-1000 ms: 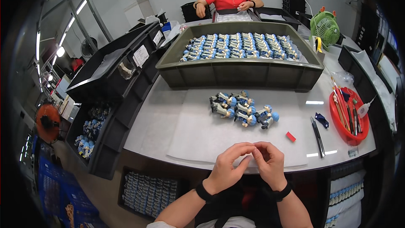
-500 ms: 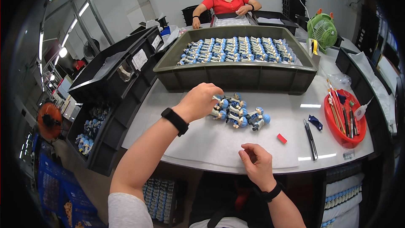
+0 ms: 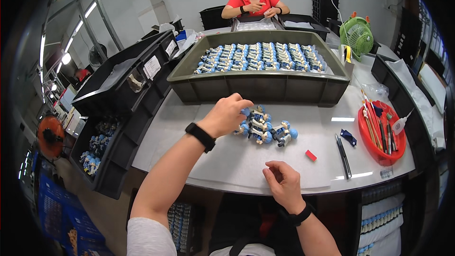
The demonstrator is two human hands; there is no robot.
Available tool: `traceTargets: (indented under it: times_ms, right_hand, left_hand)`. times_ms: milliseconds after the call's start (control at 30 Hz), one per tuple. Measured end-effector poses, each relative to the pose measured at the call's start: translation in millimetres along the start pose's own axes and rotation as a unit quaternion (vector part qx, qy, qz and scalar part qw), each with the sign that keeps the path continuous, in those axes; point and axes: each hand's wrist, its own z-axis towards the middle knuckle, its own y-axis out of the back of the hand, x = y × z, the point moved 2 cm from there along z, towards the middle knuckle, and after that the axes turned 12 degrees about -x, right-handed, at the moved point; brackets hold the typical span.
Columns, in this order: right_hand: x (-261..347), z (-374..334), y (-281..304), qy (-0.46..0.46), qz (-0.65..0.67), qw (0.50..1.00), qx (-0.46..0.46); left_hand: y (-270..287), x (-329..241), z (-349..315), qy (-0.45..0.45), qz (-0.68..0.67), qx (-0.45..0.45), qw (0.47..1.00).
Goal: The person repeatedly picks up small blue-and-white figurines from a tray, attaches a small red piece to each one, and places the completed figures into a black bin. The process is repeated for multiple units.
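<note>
A small pile of doll-like figurines (image 3: pixel 259 127) with blue hair and blue-and-white clothes lies on the white tabletop. My left hand (image 3: pixel 226 116) reaches to the pile's left end, its fingers closed on a figurine (image 3: pixel 245 112) whose blue head shows at the fingertips. The hand hides most of that figurine. Just right of the pile, another figurine (image 3: pixel 284 134) lies on its side. Nearer to me, my right hand (image 3: pixel 284 183) rests by the table's front edge, fingers loosely curled and thumb apart, holding nothing.
Behind the pile stands a large grey-green tray (image 3: pixel 258 87) with rows of figurines. To the right are a red piece (image 3: pixel 311 155), pens (image 3: pixel 343 156) and a red basket of brushes (image 3: pixel 381 135). Black crates (image 3: pixel 121 83) stand left. Across the table sits a co-worker (image 3: pixel 254 2).
The view has shifted slightly. My left fingers have come down closer around the figurine at the pile's left end. My right hand stays nearly still. The co-worker's hands have come together.
</note>
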Motion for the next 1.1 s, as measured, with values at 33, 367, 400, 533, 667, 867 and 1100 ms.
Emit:
traceTargets:
  times_ms: [33,367,400,533,667,867,1100]
  right_hand:
    - [0.3,0.8,0.3,0.003,-0.005,1.0,0.001]
    - [-0.7,0.0,4.4,-0.073,0.056,0.995,0.033]
    - [-1.0,0.0,5.0,-0.085,0.077,0.992,0.044]
    - [0.7,1.6,7.0,-0.055,0.111,0.987,0.105]
    - [-0.5,3.0,9.0,-0.068,0.104,0.987,0.1]
    - [1.9,1.3,3.0,-0.067,0.092,0.991,0.076]
    - [-2.7,1.0,6.1,-0.029,0.001,0.999,0.033]
  left_hand:
    - [10.3,-7.6,-6.5,0.012,-0.033,-0.02,0.999]
    - [-11.3,-59.5,-118.2,0.385,-0.542,-0.034,0.746]
    - [-16.8,-64.0,-120.3,0.393,-0.563,-0.043,0.726]
    - [-39.5,-78.7,-113.4,0.386,-0.621,-0.072,0.678]
    - [-54.6,-83.1,-108.3,0.365,-0.655,-0.079,0.657]
    - [-66.2,-79.1,-117.2,0.387,-0.676,-0.064,0.624]
    - [-71.2,-77.0,-127.4,0.346,-0.635,-0.074,0.687]
